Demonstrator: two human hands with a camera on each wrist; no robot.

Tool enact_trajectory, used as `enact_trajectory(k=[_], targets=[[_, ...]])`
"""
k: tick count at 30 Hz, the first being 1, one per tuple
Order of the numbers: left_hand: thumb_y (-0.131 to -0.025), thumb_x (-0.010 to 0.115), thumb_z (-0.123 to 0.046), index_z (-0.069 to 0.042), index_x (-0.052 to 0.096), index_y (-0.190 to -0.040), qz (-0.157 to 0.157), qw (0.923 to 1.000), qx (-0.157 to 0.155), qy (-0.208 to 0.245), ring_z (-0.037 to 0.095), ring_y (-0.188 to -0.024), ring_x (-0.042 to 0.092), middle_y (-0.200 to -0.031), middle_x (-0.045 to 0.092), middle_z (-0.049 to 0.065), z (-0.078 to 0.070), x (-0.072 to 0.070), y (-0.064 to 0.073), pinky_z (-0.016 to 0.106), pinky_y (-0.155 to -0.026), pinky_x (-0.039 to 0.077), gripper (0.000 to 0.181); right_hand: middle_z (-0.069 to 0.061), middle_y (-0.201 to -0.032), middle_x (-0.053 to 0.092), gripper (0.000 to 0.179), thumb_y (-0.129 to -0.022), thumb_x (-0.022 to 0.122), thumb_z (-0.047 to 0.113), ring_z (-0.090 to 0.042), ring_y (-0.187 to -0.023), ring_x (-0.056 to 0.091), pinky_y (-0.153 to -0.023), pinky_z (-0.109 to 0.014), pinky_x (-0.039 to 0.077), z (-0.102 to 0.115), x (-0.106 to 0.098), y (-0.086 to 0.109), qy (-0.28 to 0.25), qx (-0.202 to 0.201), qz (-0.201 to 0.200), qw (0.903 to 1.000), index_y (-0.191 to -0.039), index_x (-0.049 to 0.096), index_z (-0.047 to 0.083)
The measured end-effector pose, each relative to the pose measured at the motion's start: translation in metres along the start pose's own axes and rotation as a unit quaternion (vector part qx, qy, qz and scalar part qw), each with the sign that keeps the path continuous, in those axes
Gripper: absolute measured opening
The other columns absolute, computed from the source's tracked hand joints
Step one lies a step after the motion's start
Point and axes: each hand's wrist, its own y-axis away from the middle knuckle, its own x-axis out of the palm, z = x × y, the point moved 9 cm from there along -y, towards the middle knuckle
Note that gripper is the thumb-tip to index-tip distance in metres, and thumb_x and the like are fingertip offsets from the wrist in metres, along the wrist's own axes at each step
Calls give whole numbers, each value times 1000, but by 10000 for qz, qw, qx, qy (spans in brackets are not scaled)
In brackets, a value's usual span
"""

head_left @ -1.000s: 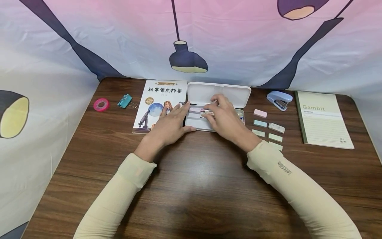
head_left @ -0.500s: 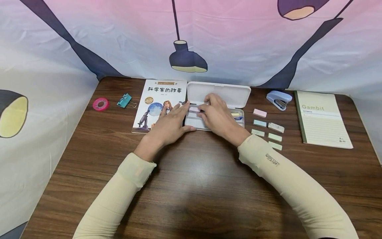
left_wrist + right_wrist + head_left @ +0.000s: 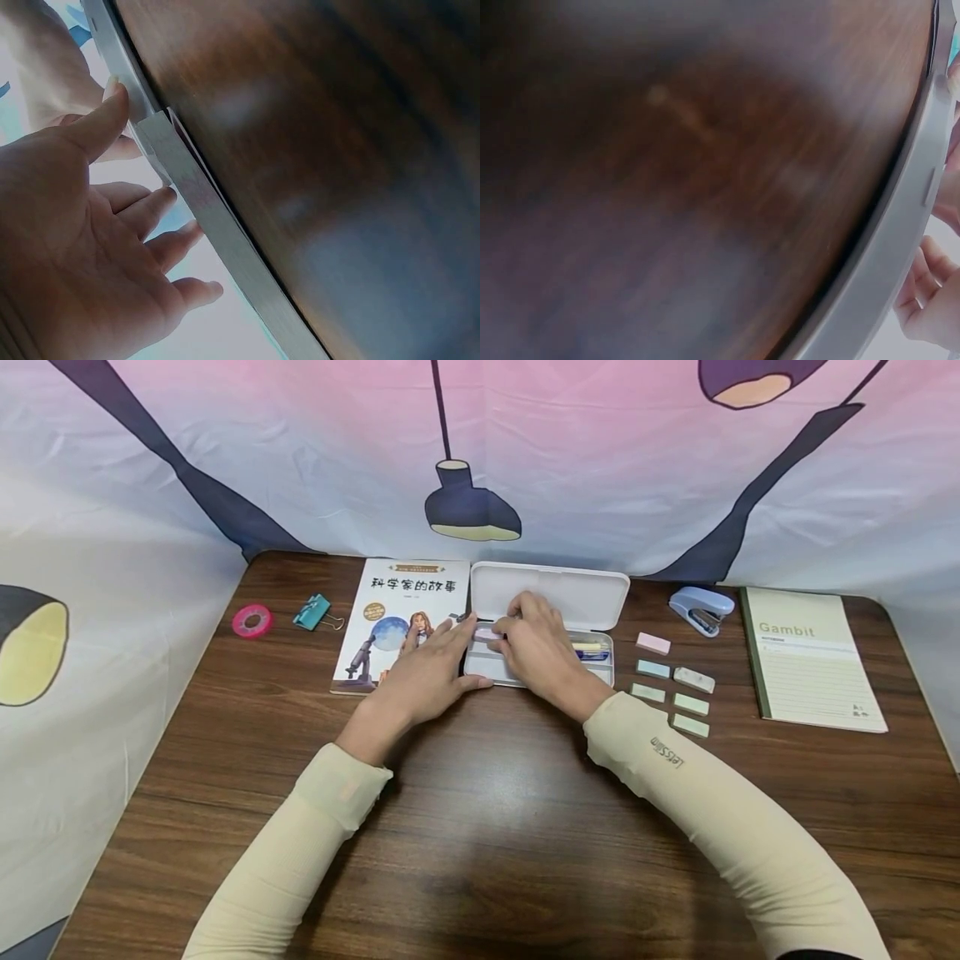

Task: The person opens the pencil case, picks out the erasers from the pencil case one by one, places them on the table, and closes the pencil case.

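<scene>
A white pencil case (image 3: 600, 673) lies open, its lid (image 3: 551, 578) raised at the back. My right hand (image 3: 540, 643) reaches into it with bent fingers, the thumb and index tips pinching the end of a slim lilac item (image 3: 482, 633) in the rear compartment. The back of the hand hides most of the case's middle. Yellow and blue pens (image 3: 591, 652) show to its right. My left hand (image 3: 429, 672) lies flat across the picture book (image 3: 378, 610), thumb on the case's front edge and fingertips at its left side. In the left wrist view, the left fingers (image 3: 169, 240) are spread and relaxed.
Several erasers (image 3: 654, 669) lie right of the case, with a blue stapler (image 3: 702, 611) and a notebook (image 3: 817, 660) beyond. A teal binder clip (image 3: 312, 612) and pink tape roll (image 3: 252, 621) lie left of the book. A printed curtain (image 3: 570, 460) stands behind the table.
My right hand has moved left inside the case, from the pens to the lilac item, uncovering more of the pens at right. The left hand has stayed in place.
</scene>
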Motion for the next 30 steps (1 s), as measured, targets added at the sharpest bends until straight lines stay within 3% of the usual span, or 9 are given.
enact_trajectory(k=[4, 14, 21, 25, 30], targets=[[-114, 64, -58, -13, 13, -186, 35, 10000, -42, 41, 35, -181, 20, -194, 18, 3, -3, -2, 3, 67, -149, -2, 99, -13, -141, 61, 30, -114, 72, 34, -35, -137, 56, -115, -57, 49, 2, 0, -2, 34, 72, -29, 10000, -130, 87, 13], [-110, 64, -69, -22, 9, -186, -138, 9998, 96, 44, 33, -182, 19, -194, 18, -2, 21, 19, -16, 69, -148, -4, 106, -10, -137, 62, 29, -115, 70, 34, -33, -127, 58, -102, -52, 50, 2, 1, -4, 274, 93, -86, 9995, -129, 88, 15], [-109, 64, -70, -21, 10, -186, -149, 9998, 122, 113, 32, -182, 20, -194, 18, -2, 20, 19, -16, 68, -148, -3, 105, -11, -142, 63, 31, -115, 70, 35, -34, -135, 56, -108, -54, 48, -1, -2, 0, 95, 178, -139, 9997, -130, 88, 15], [-110, 64, -69, -21, 11, -186, -149, 9998, 143, 43, 33, -181, 21, -194, 18, -1, 22, 22, -18, 68, -148, -2, 105, -13, -149, 62, 31, -115, 70, 31, -35, -144, 54, -113, -54, 46, 7, -21, 10, -23, 387, 3, 9992, -134, 86, 12], [-109, 63, -72, -23, 10, -187, -206, 9996, 175, -53, 34, -181, 23, -194, 19, -1, 26, 24, -21, 68, -148, -3, 106, -15, -146, 64, 31, -114, 72, 29, -36, -139, 58, -112, -54, 47, 5, -46, 30, -140, 252, -121, 9995, -132, 86, 8]])
